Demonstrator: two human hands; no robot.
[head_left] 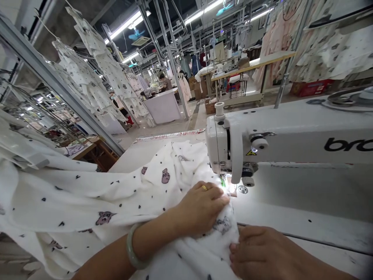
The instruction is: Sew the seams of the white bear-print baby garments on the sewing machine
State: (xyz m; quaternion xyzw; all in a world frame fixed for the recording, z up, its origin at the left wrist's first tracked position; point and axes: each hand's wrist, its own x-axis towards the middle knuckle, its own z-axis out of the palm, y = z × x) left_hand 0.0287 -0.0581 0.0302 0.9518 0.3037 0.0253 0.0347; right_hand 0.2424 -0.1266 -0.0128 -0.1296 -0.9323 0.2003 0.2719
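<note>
1. Closest to us, our right hand (262, 252) has its fingers curled at the edge of the white printed fabric (151, 210); the thumb side is hidden, so we can't tell if it's actually pinching.
2. Our left hand (204, 210) lies palm down on the same cloth, not clenched on anything, fingertips just beside the needle area. We've got a yellow ring (204, 188) and a pale bangle (133, 247) on that side.
3. The fabric, all little bears and dark specks, drapes across the bench (276, 212) from the left, with its right edge by the needle of our white sewing machine (291, 136).
4. Past that, we see matching white garments (107, 66) hanging on the left, and pale pink garments (275, 37) over on the right, near a red bin (310, 87).
5. Way back there's a wooden-edged bench (256, 65), a co-worker (166, 83) seated at another station, and strip lights (204, 11) plus teal fans (224, 8) overhead.
</note>
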